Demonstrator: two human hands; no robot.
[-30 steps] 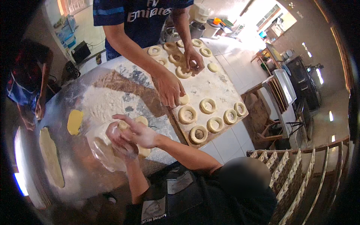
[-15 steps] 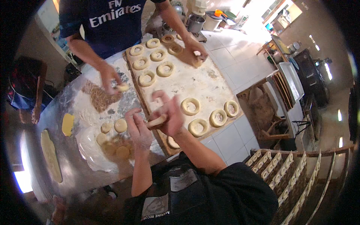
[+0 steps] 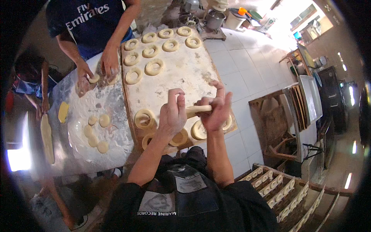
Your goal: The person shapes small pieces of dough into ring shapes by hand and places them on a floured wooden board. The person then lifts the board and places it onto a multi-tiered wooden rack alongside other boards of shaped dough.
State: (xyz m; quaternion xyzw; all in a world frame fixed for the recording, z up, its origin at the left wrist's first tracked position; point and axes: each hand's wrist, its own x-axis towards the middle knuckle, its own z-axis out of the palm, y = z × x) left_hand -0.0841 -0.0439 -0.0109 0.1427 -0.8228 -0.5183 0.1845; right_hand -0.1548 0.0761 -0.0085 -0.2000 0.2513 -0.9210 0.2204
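Note:
A pale dough ring (image 3: 194, 111) is held in the air above the near part of a floured wooden board. My left hand (image 3: 172, 116) is closed at the ring's left side, its index finger bent upward. My right hand (image 3: 213, 113) has the ring's other side around or across its fingers; the blurred fingers hide exactly how. Beneath my hands lie more rings on the board (image 3: 179, 79), one dough ring (image 3: 144, 118) left of my left hand and another (image 3: 199, 130) partly behind my right wrist.
Opposite me, a co-worker's hands (image 3: 109, 63) handle dough pieces on the floured metal table (image 3: 112, 133). Several dough rounds (image 3: 90, 130), a yellow slab (image 3: 63, 112) and a long dough strip (image 3: 47, 139) lie there. A rack (image 3: 270, 185) of filled trays stands at lower right.
My view has shifted, and my hands with the dough ring are now farther right over the board. The co-worker's hand that was over the board has moved left to the metal table.

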